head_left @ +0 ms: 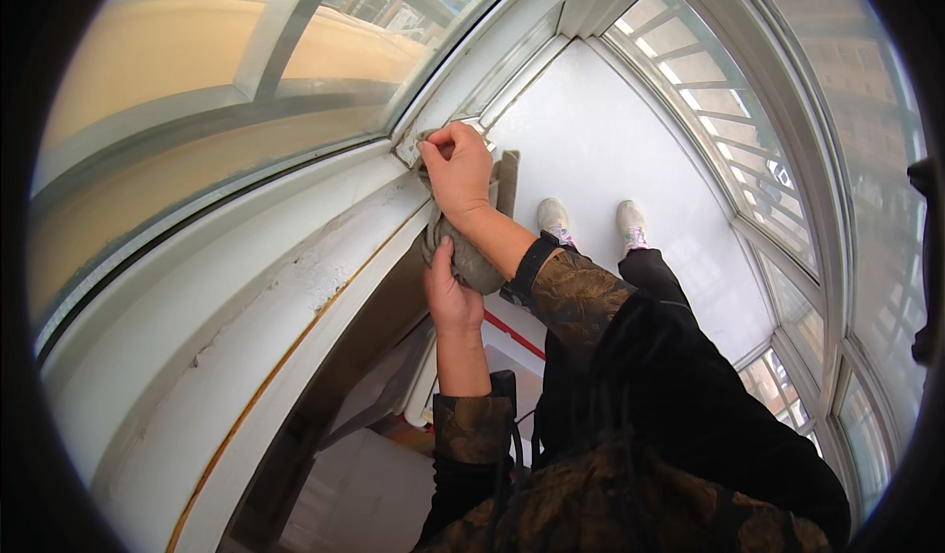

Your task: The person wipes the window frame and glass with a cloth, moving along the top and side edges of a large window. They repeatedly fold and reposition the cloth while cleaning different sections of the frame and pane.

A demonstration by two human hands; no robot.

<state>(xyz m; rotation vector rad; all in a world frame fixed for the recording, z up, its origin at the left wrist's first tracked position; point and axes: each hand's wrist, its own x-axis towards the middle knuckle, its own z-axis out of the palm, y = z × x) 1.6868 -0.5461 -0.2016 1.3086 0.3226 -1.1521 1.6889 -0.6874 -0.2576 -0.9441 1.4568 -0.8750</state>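
Observation:
A bunched grey cloth (474,265) hangs beside the inner edge of the window sill (295,287). My left hand (455,302) grips the cloth from below, with the thumb pointing up. Further up, my right hand (463,174) is closed in a pinch at the lower corner of the window frame (406,147). A grey edge of cloth shows beside its fingertips, which seem to hold part of it; the fingers hide the rest. My right forearm crosses in front of the cloth's lower right side.
Window glass (335,90) is at the left, and more framed panes (728,110) line the right. My shoes (553,214) stand on a white surface (600,139). Below the sill are boxes and a pale container (359,494). The sill has chipped, dirty patches.

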